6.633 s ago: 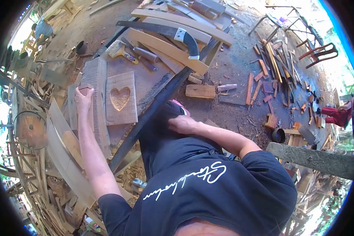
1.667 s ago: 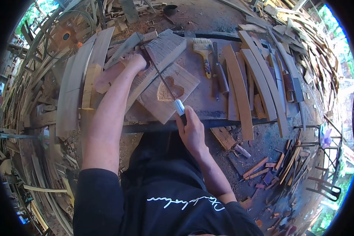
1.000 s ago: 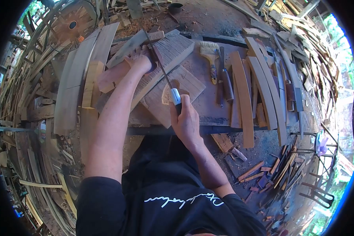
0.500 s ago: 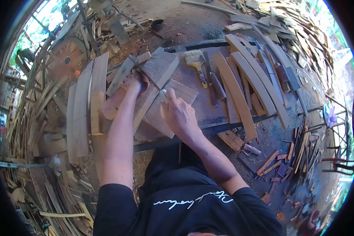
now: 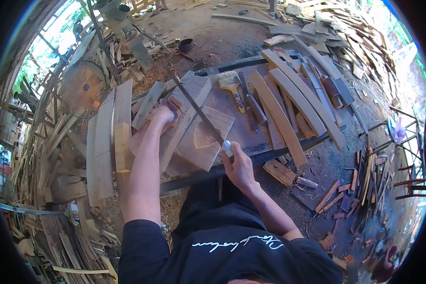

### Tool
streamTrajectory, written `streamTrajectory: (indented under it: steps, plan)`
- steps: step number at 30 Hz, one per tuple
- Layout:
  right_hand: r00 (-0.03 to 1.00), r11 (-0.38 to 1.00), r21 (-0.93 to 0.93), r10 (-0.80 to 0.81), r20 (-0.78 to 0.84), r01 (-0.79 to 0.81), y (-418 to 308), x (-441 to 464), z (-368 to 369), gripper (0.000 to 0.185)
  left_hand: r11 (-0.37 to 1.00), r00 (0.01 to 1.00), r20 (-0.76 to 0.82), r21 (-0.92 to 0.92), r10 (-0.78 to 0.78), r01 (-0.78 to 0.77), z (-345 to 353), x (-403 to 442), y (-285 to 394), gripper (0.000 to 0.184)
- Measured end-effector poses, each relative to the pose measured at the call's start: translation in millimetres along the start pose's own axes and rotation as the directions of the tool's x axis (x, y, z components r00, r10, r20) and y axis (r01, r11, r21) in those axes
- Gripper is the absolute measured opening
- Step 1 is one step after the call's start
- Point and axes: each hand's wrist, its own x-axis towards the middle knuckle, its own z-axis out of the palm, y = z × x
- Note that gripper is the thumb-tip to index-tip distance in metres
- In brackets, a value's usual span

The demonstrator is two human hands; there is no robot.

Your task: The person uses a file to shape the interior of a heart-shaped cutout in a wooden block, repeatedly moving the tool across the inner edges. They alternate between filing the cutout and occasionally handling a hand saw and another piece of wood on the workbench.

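Observation:
My right hand (image 5: pixel 240 166) is closed round the white handle of a long, narrow metal file (image 5: pixel 197 109). The blade slants up and left, its far end near my left hand (image 5: pixel 163 116). That hand is wrapped round a small reddish-brown piece of wood (image 5: pixel 175 106), pressing it at the side of a thick wooden block (image 5: pixel 197 93); part of the piece is hidden by the fingers. Beneath the file lies a flat board (image 5: pixel 220 124) with a paler curved patch on it.
A paintbrush (image 5: pixel 232 87) and chisel-like tools (image 5: pixel 255 109) lie right of the block on the workbench (image 5: pixel 265 147). Several curved wooden pieces (image 5: pixel 281 118) are further right. Long boards (image 5: pixel 97 156) stand at the left. Wood scraps (image 5: pixel 364 180) litter the ground.
My right hand has drawn back toward my body and to the right, pulling the file along, so more of its blade shows. My left hand keeps its hold on the wood piece.

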Motion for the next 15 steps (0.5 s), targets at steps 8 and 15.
streamTrajectory:
  steps: [8,15]
  plan:
    - [0.999,0.995,0.102,-0.007,-0.052,0.012,9.3,-9.6,-1.4,0.029,0.976,0.99,-0.037,-0.167,0.133,-0.137,-7.6,-19.6,-14.3,0.108]
    - [0.997,0.997,0.015,-0.069,-0.044,0.069,-1.2,3.4,14.7,0.028,0.975,0.953,-0.268,-0.128,0.142,-0.182,5.0,-42.5,-11.0,0.091]
